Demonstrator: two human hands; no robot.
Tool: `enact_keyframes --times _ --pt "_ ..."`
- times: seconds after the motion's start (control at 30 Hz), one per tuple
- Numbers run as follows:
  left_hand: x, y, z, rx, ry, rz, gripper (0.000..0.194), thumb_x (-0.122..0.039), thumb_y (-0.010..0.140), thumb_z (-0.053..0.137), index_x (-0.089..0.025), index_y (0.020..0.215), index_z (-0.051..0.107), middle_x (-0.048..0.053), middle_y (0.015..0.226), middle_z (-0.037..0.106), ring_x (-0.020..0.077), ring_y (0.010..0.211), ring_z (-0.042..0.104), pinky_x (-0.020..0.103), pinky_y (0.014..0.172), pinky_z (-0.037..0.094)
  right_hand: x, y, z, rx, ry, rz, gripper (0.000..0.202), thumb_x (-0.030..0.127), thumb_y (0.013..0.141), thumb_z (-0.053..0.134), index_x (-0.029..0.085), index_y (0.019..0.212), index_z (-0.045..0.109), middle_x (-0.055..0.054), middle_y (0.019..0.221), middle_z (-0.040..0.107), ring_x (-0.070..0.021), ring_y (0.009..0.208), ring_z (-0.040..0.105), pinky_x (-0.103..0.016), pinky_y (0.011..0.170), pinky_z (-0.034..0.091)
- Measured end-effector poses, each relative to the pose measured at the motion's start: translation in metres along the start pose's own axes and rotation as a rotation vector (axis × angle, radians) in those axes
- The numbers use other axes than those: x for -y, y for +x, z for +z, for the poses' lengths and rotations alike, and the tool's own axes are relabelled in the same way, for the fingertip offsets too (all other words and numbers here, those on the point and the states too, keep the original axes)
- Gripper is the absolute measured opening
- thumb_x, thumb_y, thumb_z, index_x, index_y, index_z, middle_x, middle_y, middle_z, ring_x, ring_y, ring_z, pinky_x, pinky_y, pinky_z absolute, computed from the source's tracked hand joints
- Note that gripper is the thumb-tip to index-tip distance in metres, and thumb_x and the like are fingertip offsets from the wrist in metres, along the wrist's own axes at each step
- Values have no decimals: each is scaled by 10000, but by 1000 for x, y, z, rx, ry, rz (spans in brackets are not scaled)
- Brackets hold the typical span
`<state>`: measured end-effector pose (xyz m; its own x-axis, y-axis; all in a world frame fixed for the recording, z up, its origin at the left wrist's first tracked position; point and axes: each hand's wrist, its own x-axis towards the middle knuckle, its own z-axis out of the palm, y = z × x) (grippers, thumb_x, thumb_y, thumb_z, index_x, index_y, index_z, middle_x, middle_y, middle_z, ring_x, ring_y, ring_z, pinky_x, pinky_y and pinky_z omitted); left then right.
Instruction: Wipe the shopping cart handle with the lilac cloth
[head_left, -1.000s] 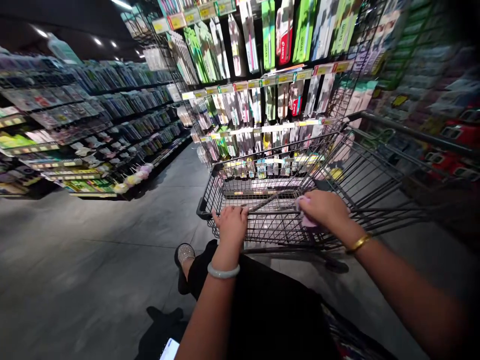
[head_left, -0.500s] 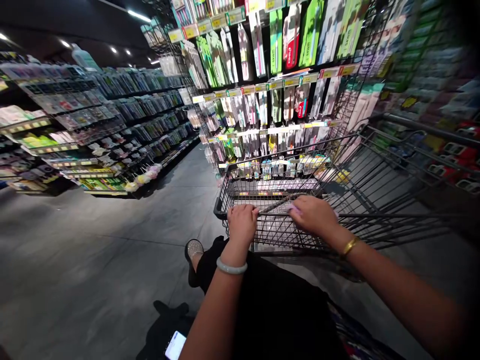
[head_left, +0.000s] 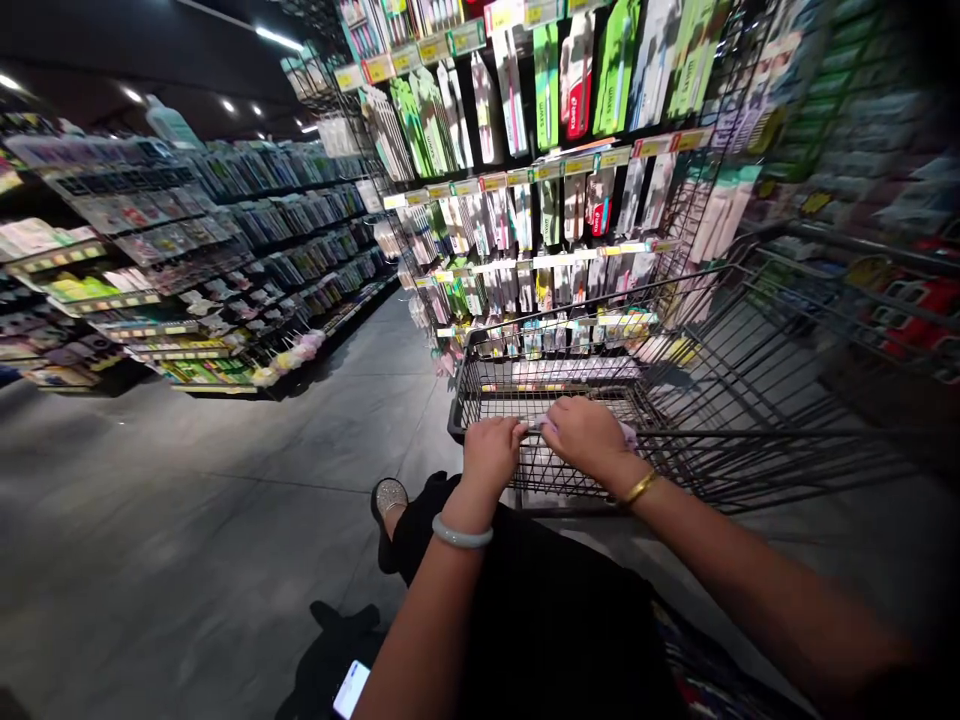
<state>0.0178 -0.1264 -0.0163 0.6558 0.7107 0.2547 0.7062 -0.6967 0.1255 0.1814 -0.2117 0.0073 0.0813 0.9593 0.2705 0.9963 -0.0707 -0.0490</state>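
Note:
A black wire shopping cart (head_left: 712,433) stands in front of me. My left hand (head_left: 491,452), a pale bangle at its wrist, is closed over the cart's top rim near its left corner. Close to its right, my right hand (head_left: 589,432), with a gold bracelet, is closed around a light purple cloth (head_left: 628,436). That cloth lies against the same rim; most of it is hidden under the palm and fingers.
Behind the cart rises a rack of packaged toothbrushes (head_left: 547,90). More stocked shelves (head_left: 292,230) line the left side beyond the grey floor (head_left: 187,530). A lit phone (head_left: 350,690) shows at the bottom edge, and a shoe (head_left: 390,497) stands below the cart.
My right hand has slid left along the rim with the cloth, nearer to my left hand. The cart's left corner has shifted slightly right. My left hand remains on the rim.

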Motion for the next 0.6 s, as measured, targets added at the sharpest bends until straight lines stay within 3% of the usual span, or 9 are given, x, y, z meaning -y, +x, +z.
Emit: enact_keyframes --times 0.13,0.23,0.3,0.37,0.43,0.6 --pt "8 -3 2 -81 -10 -101 321 -434 1019 448 -252 937 699 27 1015 727 232 1092 605 488 1141 196 -40 -20 -3 -14 -33 70 342 357 964 383 180 862 658 -76 921 664 -192 871 576 -313 696 318" --pt "9 -3 2 8 -23 -60 402 -418 1038 387 -225 855 688 31 898 732 226 967 636 459 1080 288 -69 -34 -5 -33 -95 200 359 357 951 374 179 829 661 -82 912 673 -201 858 589 -308 652 294" --pt "5 -2 2 41 -39 1 423 -416 1041 364 -217 837 676 40 875 727 221 918 640 397 967 375 -73 -35 -6 -8 -108 299 385 380 945 373 183 818 678 -88 908 682 -210 840 599 -307 620 279" --pt "0 -2 3 49 -47 29 420 -414 1040 359 -216 833 666 48 866 721 222 900 643 363 875 403 -63 -29 -6 51 -82 401 418 405 945 364 187 805 692 -92 890 689 -214 792 605 -308 592 267" --pt "-4 -1 4 48 -54 33 385 -397 1039 361 -215 883 664 52 853 718 226 889 650 352 837 409 -40 -18 -4 92 -31 403 431 408 951 360 183 826 706 -101 894 695 -212 774 606 -309 595 286" --pt "-6 1 5 -6 -75 -53 296 -263 1031 341 -193 1131 611 72 975 731 219 948 666 339 851 438 17 5 3 36 50 68 386 356 958 390 140 967 709 -143 1019 689 -237 964 602 -307 758 378"
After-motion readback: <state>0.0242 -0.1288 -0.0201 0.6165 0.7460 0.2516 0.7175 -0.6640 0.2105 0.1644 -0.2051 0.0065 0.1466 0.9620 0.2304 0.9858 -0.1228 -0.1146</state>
